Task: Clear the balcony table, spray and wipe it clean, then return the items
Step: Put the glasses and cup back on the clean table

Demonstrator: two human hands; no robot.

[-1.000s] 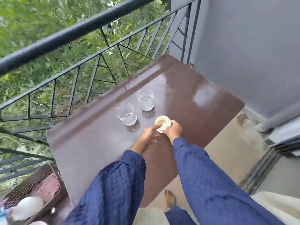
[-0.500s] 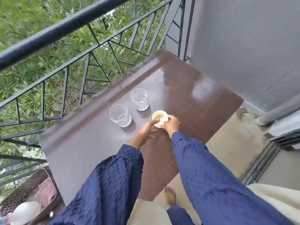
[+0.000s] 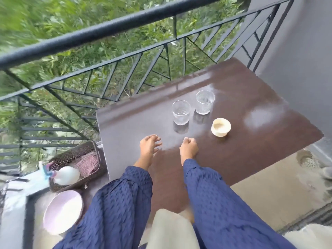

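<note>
Blue sleeves (image 3: 122, 203) lead to two empty hands over the near part of the brown table (image 3: 251, 141). The left hand (image 3: 150, 146) has its fingers spread and the right hand (image 3: 188, 148) is loosely curled; they are apart and grip nothing. At one o'clock from the right hand sits a small cream cup (image 3: 221, 127), probably light and chippable, best taken round its wall. Farther off, near twelve o'clock, the left glass (image 3: 181, 112) and the right glass (image 3: 204, 102) stand just beside each other. They look fragile and likely slick, so each wants a grasp round its middle.
</note>
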